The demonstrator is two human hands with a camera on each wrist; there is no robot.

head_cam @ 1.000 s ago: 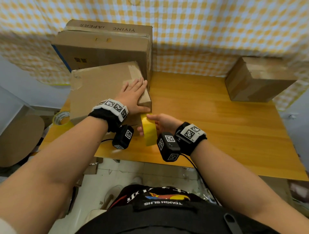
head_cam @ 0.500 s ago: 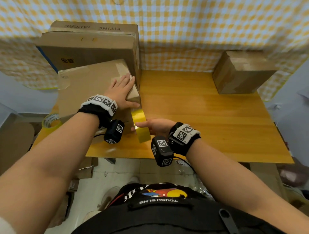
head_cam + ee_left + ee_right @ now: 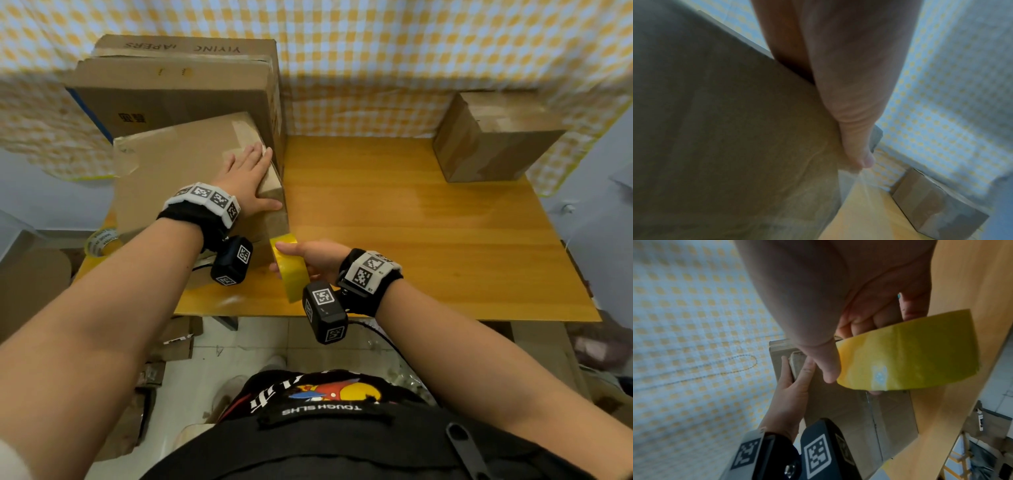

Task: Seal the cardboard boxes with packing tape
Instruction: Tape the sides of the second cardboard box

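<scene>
While my view had drifted a little over the last second, the counter (image 3: 428, 240) and the boxes on it lay as they had: the big printed box (image 3: 178, 89) at the back left, the small taped box (image 3: 493, 137) well apart at the back right. The flat box (image 3: 178, 178) I was sealing leaned against the big one, and my left hand (image 3: 248, 181) stayed spread flat on its top near the right edge, fingers straight, thumb (image 3: 859, 146) hooked over the corner, pressing and gripping nothing.

What had changed was smaller. My right hand (image 3: 315, 258) had carried the yellow tape roll (image 3: 906, 353) up from the counter's front edge until it sat just beside the box's near right corner, thumb over the outside of the roll and fingers curled inside its core. I could not tell whether the loose end was already stuck to the cardboard. I judged the strip was about to be drawn up over that edge, so this box was not yet sealed. A spare roll (image 3: 101, 241) sat at the left.
</scene>
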